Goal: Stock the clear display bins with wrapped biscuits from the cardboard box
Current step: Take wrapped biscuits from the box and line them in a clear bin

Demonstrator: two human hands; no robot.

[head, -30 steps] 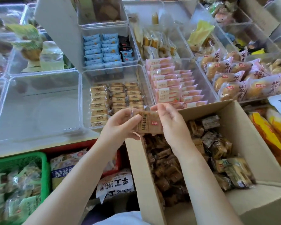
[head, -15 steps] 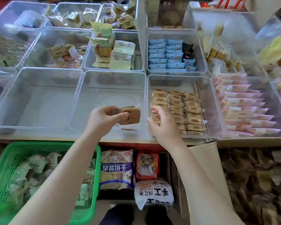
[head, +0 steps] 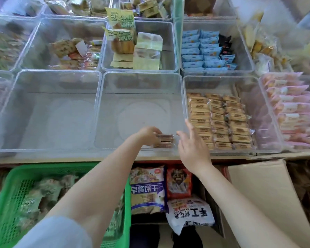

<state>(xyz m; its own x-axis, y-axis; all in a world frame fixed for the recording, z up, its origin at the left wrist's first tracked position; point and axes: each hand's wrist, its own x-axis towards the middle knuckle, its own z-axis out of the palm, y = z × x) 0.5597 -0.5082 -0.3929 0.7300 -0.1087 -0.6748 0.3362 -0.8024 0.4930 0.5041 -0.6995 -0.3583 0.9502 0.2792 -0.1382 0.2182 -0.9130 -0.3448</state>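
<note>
My left hand (head: 148, 134) reaches over the front wall of the middle clear bin (head: 141, 90) and holds a small stack of brown wrapped biscuits (head: 165, 140) at the bin's front right corner. Just right of the stack my right hand (head: 192, 147) hovers with fingers spread, holding nothing. The bin to the right (head: 258, 90) holds neat rows of tan wrapped biscuits (head: 220, 120). The cardboard box (head: 261, 194) stands at the lower right; its contents are dark and blurred.
A clear bin (head: 48, 113) sits left of the middle one. Behind are bins with blue packets (head: 202, 49) and green-labelled cakes (head: 125, 38); pink packets (head: 293, 108) lie far right. Below the shelf stand a green basket (head: 16, 194) and snack bags (head: 147, 188).
My left hand has carried the biscuits from over the cardboard box leftward and down into the middle bin. My right hand has let go of them and opened beside them.
</note>
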